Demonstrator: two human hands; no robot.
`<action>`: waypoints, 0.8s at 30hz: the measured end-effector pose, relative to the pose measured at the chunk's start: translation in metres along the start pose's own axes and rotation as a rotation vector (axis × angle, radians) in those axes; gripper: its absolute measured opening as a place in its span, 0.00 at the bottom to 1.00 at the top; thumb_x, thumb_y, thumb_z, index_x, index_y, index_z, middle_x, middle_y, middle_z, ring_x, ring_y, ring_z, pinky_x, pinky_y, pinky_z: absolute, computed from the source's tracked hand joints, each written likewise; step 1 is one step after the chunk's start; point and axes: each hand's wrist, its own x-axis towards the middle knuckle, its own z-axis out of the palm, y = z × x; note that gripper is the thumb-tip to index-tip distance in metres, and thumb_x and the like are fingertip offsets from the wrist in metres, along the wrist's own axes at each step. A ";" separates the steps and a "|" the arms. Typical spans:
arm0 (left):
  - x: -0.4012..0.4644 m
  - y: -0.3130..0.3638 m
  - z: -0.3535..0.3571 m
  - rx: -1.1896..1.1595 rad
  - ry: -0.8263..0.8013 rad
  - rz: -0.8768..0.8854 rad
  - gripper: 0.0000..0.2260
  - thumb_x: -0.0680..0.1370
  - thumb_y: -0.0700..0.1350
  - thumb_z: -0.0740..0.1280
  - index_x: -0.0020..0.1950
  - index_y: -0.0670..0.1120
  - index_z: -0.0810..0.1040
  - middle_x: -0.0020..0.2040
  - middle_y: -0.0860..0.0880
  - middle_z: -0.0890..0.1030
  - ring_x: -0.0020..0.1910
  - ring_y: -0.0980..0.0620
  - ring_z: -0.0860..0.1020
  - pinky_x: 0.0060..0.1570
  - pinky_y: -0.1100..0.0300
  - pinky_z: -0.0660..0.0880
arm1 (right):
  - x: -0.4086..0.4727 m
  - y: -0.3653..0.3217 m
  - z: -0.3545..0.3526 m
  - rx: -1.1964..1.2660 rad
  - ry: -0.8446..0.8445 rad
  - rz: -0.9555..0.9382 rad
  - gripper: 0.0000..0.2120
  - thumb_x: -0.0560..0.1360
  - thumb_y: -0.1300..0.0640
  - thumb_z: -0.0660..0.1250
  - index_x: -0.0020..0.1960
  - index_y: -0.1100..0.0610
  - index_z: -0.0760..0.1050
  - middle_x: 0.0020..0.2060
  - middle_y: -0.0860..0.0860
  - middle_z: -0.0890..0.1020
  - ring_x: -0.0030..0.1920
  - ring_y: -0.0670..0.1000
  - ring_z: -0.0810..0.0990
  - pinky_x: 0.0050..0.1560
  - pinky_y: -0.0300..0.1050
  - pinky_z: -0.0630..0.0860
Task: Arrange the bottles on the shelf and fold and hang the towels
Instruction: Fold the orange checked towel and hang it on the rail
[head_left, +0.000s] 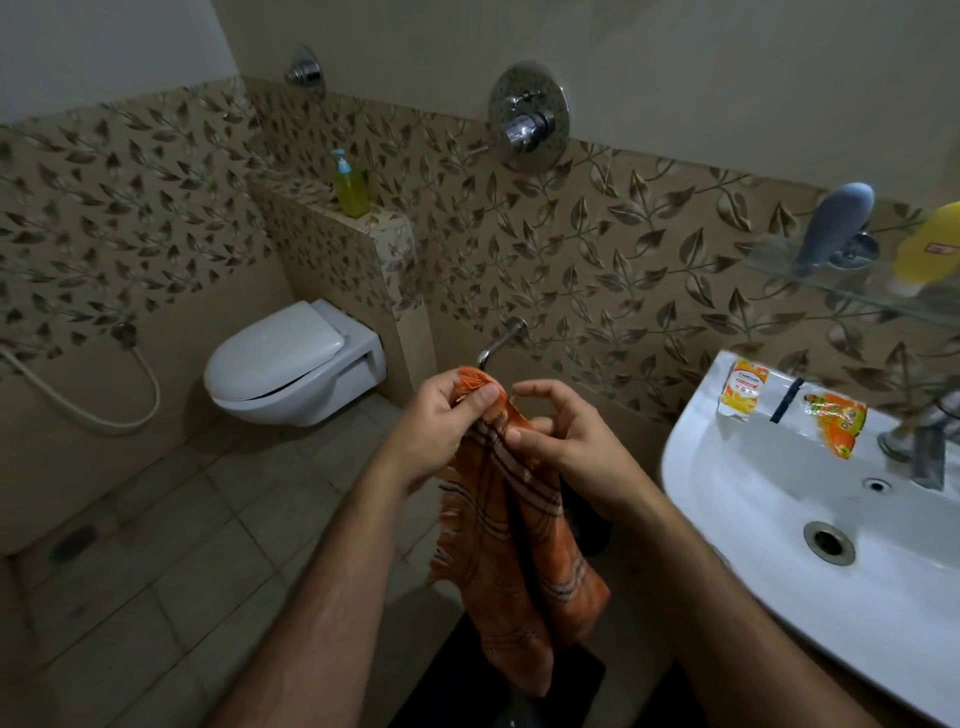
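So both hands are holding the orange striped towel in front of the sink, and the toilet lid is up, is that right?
Not quite: the head view shows the toilet lid closed. The rest holds: the left hand and right hand hold the orange striped towel beside the sink.

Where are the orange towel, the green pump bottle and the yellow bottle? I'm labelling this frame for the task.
orange towel (524, 551): head view, on the hanging striped cloth.
green pump bottle (351, 191): head view, on its body, on the tiled ledge.
yellow bottle (927, 249): head view, on its body, on the glass shelf.

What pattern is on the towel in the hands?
Orange fringed cloth towel with dark and pale crossing stripes, a check; head view.
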 end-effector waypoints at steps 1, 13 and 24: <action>0.002 0.006 -0.004 0.093 -0.041 0.029 0.06 0.79 0.43 0.66 0.45 0.47 0.80 0.37 0.51 0.82 0.38 0.55 0.81 0.43 0.60 0.77 | 0.002 -0.001 -0.004 -0.025 -0.063 0.032 0.23 0.73 0.59 0.73 0.65 0.53 0.72 0.44 0.67 0.81 0.46 0.64 0.82 0.52 0.62 0.79; 0.013 0.045 -0.020 0.723 -0.001 0.285 0.06 0.79 0.48 0.66 0.46 0.47 0.81 0.39 0.55 0.81 0.41 0.60 0.79 0.40 0.69 0.72 | 0.012 -0.005 0.004 0.008 0.020 0.056 0.13 0.69 0.61 0.76 0.50 0.62 0.78 0.42 0.64 0.85 0.42 0.61 0.84 0.47 0.62 0.78; 0.014 0.054 -0.026 0.786 0.085 0.329 0.08 0.79 0.49 0.66 0.47 0.46 0.81 0.42 0.51 0.82 0.43 0.57 0.79 0.43 0.63 0.75 | 0.011 0.002 0.028 0.052 -0.079 0.089 0.19 0.72 0.58 0.75 0.59 0.59 0.74 0.47 0.60 0.86 0.49 0.58 0.86 0.56 0.58 0.80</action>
